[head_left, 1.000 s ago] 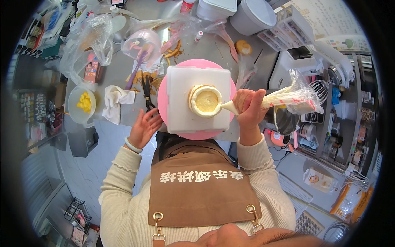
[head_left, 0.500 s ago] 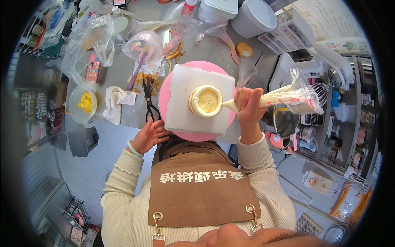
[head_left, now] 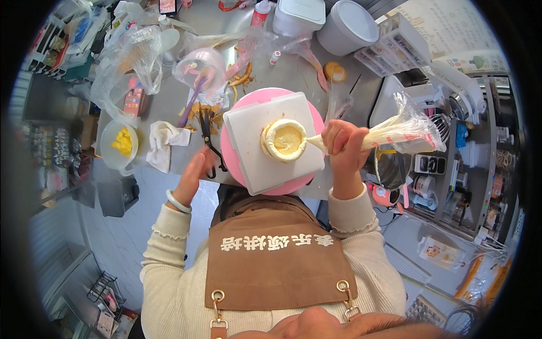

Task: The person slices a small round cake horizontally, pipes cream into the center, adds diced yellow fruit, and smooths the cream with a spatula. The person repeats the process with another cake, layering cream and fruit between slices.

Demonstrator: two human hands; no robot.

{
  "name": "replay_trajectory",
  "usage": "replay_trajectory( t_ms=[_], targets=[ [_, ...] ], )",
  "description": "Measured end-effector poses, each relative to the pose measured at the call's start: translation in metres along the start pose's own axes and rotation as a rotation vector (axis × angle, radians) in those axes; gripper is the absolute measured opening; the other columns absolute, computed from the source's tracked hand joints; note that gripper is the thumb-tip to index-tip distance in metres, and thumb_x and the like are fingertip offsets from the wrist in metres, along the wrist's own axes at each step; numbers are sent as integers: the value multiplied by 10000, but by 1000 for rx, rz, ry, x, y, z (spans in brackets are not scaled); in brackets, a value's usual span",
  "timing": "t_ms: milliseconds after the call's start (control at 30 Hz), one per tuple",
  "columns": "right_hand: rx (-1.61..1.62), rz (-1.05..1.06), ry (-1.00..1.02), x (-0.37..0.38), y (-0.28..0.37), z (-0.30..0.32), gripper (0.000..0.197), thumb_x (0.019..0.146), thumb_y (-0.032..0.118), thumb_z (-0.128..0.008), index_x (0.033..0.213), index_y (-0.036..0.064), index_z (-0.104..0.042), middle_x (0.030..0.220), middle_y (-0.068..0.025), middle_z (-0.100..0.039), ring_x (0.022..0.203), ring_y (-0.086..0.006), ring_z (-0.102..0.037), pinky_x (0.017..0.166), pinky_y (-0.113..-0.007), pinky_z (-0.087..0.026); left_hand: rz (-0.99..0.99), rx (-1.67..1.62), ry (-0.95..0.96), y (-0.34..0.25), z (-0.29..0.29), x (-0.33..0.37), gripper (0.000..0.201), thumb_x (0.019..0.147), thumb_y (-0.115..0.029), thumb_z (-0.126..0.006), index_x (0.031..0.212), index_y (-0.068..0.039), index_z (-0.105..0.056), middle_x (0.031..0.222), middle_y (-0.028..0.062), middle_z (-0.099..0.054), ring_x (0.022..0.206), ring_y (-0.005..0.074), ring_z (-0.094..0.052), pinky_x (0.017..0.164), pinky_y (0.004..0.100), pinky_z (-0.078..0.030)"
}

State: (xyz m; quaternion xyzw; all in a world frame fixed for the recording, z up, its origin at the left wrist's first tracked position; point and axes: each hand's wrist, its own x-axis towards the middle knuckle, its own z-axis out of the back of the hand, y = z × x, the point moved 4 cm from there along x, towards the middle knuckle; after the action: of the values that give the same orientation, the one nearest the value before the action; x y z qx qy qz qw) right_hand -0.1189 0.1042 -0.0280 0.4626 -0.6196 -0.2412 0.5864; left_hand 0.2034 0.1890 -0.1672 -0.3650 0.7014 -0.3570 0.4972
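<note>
My right hand (head_left: 345, 148) is closed around a clear piping bag (head_left: 395, 131) filled with pale cream. Its tip points left, at the right rim of a small round cake (head_left: 288, 141), which has a raised cream ring around a cream-coloured middle. Under the cake lies a white square board (head_left: 245, 133), turned askew on a pink turntable (head_left: 244, 101). Left of the turntable, my left hand (head_left: 196, 166) is held edge-on, fingers stretched out and holding nothing. Beside it lie black-handled scissors (head_left: 213, 152).
At left are a white cloth (head_left: 164, 141), a bowl of yellow fruit pieces (head_left: 131, 152) and a phone (head_left: 134, 100). Behind stand a clear bowl (head_left: 200, 62) with a purple spatula (head_left: 187, 110), used piping bags, peels and white tubs (head_left: 347, 25). A stand mixer (head_left: 460, 96) is at right.
The board and turntable have turned, so the board's corners now sit at a new angle. My left hand has moved left, off the turntable's edge. My right hand stays nearly in place.
</note>
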Motion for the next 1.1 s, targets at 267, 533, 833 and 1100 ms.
replay_trajectory(
  t_ms=[267, 533, 833, 1100],
  targets=[
    [-800, 225, 457, -4, 28, -41, 246, 1071, 235, -594, 1042, -6, -634, 972, -132, -678, 945, -262, -663, 802, -381, -530, -1115, 1024, 59, -206, -178, 0, 582, 928, -268, -713, 1405, 16, -538, 1396, 204, -604, 1339, 324, -563, 1216, 536, -316],
    [-396, 56, 7, -28, 14, -10, 289, 1073, 316, -508, 976, 44, -519, 918, -102, -550, 895, -239, -531, 793, -398, -489, -1308, 764, 253, -227, -231, -17, 324, 883, -132, -670, 1183, -9, -671, 1015, 155, -751, 982, 345, -729, 1138, 562, -417],
    [151, -305, -293, -2, -2, 0, 651, 1136, 504, -319, 633, 97, -386, 540, -44, -414, 502, -165, -423, 592, -345, -451, -1003, 609, -82, -188, -110, 9, 487, 987, -128, -676, 1448, -49, -541, 1382, 153, -625, 1237, 287, -627, 1115, 417, -441],
    [-126, -301, -124, -10, -54, -42, 681, 1139, 511, -265, 604, 99, -353, 519, -40, -407, 456, -150, -389, 498, -298, -362, 154, -479, -417, 91, -35, -7, 392, 1113, -410, -492, 1340, -105, -589, 1231, 49, -668, 1109, 137, -615, 964, 297, -480]
  ],
)
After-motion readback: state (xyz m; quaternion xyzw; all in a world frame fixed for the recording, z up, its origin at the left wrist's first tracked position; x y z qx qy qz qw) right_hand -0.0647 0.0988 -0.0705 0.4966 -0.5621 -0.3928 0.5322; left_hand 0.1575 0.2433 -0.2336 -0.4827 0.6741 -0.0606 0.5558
